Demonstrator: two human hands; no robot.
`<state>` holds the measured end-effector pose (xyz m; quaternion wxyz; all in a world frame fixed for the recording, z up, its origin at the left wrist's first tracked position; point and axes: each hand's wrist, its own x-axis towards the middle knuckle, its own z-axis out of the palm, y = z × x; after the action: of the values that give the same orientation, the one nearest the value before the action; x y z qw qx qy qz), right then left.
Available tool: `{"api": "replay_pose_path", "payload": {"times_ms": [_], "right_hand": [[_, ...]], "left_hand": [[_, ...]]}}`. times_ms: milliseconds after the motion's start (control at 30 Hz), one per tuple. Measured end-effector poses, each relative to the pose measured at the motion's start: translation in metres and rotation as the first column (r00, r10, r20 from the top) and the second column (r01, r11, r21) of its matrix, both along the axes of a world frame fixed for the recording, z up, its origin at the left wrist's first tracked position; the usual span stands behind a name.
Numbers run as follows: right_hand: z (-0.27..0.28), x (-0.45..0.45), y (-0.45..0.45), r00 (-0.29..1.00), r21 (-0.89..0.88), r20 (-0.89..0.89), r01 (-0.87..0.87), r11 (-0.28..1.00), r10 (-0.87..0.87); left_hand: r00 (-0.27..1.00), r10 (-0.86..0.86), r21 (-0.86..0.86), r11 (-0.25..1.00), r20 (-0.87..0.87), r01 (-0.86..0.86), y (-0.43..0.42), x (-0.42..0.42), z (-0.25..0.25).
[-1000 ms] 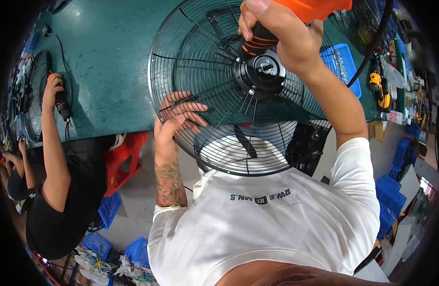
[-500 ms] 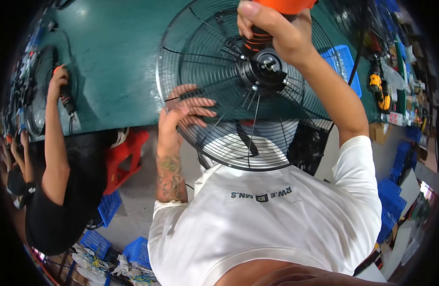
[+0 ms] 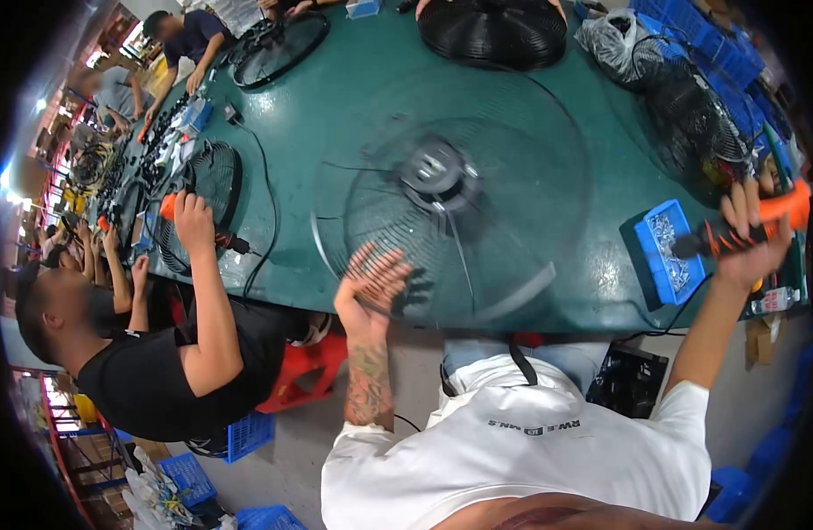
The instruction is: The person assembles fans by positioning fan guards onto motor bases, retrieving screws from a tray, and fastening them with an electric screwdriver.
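Note:
On the green table a black wire fan guard (image 3: pixel 464 243) with a round motor hub (image 3: pixel 437 172) lies in front of me, its wires smeared by motion. My left hand (image 3: pixel 376 283) is at the guard's near left side, fingers spread and somewhat blurred. Whether it touches the wires I cannot tell. Over on the right, my right hand (image 3: pixel 751 243) grips an orange and black electric screwdriver (image 3: pixel 782 212), held sideways with its front end pointing left. That end is over the edge of a blue tray (image 3: pixel 641 243) with many small screws (image 3: pixel 667 243).
Left of me, a co-worker (image 3: pixel 159 362) holds another electric screwdriver (image 3: pixel 221 237) beside a fan guard (image 3: pixel 216 181). Across the table another person's hands hold a black fan guard (image 3: pixel 493 35). Bagged black parts (image 3: pixel 689 106) are at the right. A cable (image 3: pixel 269 190) lies on the table.
My right hand has carried the electric screwdriver from the hub rightward to the screw tray. The guard has become blurred, and the view takes in more of the table. My left hand stays near the guard.

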<state>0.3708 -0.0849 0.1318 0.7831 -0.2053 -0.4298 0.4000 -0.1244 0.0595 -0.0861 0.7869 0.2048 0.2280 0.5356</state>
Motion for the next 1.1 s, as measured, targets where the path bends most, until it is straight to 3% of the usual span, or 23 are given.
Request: {"api": "replay_pose_path", "payload": {"times_ms": [33, 67, 133, 200, 300, 367, 400, 467, 500, 533, 567, 600, 667, 733, 767, 800, 833, 867, 933, 1000, 1067, 1100], "right_hand": [[-0.005, 0.016, -0.022, 0.999, 0.023, -0.034, -0.023, 0.999, 0.024], [-0.011, 0.022, -0.048, 0.984, 0.008, -0.126, 0.125, 0.992, -0.123], [-0.044, 0.069, -0.101, 0.950, 0.043, -0.268, 0.180, 0.983, -0.162], [-0.060, 0.064, -0.129, 0.799, -0.007, -0.349, 0.520, 0.854, -0.489], [-0.085, 0.061, -0.178, 0.826, -0.073, -0.288, 0.486, 0.871, -0.485], [-0.081, 0.032, -0.182, 0.368, -0.562, -0.333, 0.662, 0.496, -0.868], [-0.104, 0.049, -0.209, 0.341, -0.561, -0.338, 0.676, 0.478, -0.877], [-0.184, 0.101, -0.275, 0.581, -0.414, -0.426, 0.556, 0.721, -0.693], [-0.196, 0.097, -0.280, 0.568, -0.413, -0.424, 0.572, 0.709, -0.706], [-0.206, 0.097, -0.282, 0.465, -0.476, -0.459, 0.591, 0.652, -0.757], [-0.207, 0.097, -0.284, 0.361, -0.540, -0.482, 0.595, 0.596, -0.798], [-0.206, 0.098, -0.284, 0.360, -0.537, -0.480, 0.601, 0.593, -0.800], [-0.194, 0.088, -0.260, 0.202, -0.657, -0.462, 0.577, 0.486, -0.864], [-0.193, 0.091, -0.240, 0.222, -0.628, -0.485, 0.584, 0.514, -0.846], [-0.200, 0.098, -0.239, 0.250, -0.611, -0.497, 0.579, 0.540, -0.831], [-0.210, 0.109, -0.239, 0.365, -0.547, -0.509, 0.562, 0.620, -0.780], [-0.218, 0.119, -0.234, 0.418, -0.505, -0.537, 0.537, 0.676, -0.733], [-0.224, 0.130, -0.226, 0.390, -0.550, -0.532, 0.515, 0.657, -0.751], [-0.242, 0.156, -0.217, 0.347, -0.560, -0.604, 0.456, 0.691, -0.718], [-0.221, 0.146, -0.183, 0.337, -0.588, -0.616, 0.405, 0.700, -0.712], [-0.216, 0.149, -0.159, 0.330, -0.607, -0.619, 0.375, 0.701, -0.713], [-0.227, 0.163, -0.161, 0.387, -0.575, -0.668, 0.275, 0.771, -0.636]], "left_hand": [[1.000, 0.003, 0.015, 1.000, -0.002, -0.003, 0.019, -0.001, 0.005], [0.997, 0.074, 0.030, 0.997, -0.013, -0.073, 0.042, 0.000, 0.011], [0.986, 0.163, 0.047, 0.986, -0.024, -0.162, 0.096, 0.002, 0.023], [0.976, 0.216, 0.066, 0.975, -0.033, -0.213, 0.161, 0.004, 0.023], [0.969, 0.234, 0.132, 0.966, -0.086, -0.221, 0.261, -0.004, -0.007], [0.966, 0.252, 0.038, 0.968, -0.059, -0.250, 0.317, -0.010, -0.035], [0.977, 0.215, 0.019, 0.977, -0.014, -0.215, 0.342, -0.014, -0.051], [0.985, 0.169, 0.018, 0.985, 0.017, -0.170, 0.357, -0.009, -0.056], [0.986, 0.158, 0.008, 0.987, 0.043, -0.159, 0.354, -0.004, -0.060], [0.988, 0.145, 0.007, 0.989, 0.050, -0.145, 0.347, 0.005, -0.059], [0.974, 0.205, 0.032, 0.979, -0.091, -0.203, 0.335, 0.013, -0.051], [0.936, 0.267, 0.068, 0.964, -0.229, -0.258, 0.323, 0.019, -0.042], [0.914, 0.281, 0.048, 0.959, -0.292, -0.279, 0.301, 0.026, -0.026], [0.926, -0.129, -0.058, 0.992, -0.354, 0.116, 0.263, 0.036, -0.010], [0.869, -0.249, -0.111, 0.969, -0.429, 0.222, 0.225, 0.058, 0.006], [0.856, -0.296, -0.135, 0.955, -0.424, 0.263, 0.188, 0.083, 0.024], [0.728, -0.265, 0.025, 0.932, -0.632, 0.360, 0.147, 0.105, 0.039], [0.583, -0.186, 0.151, 0.864, -0.791, 0.480, 0.102, 0.124, 0.052], [0.650, -0.035, 0.425, 0.729, -0.759, 0.537, 0.020, 0.154, 0.089], [0.706, 0.408, 0.812, 0.208, -0.579, 0.546, -0.044, 0.168, 0.133], [0.809, 0.463, 0.898, -0.059, -0.363, 0.437, -0.076, 0.176, 0.172], [0.815, 0.442, 0.901, -0.035, -0.374, 0.432, -0.088, 0.174, 0.189]]}}
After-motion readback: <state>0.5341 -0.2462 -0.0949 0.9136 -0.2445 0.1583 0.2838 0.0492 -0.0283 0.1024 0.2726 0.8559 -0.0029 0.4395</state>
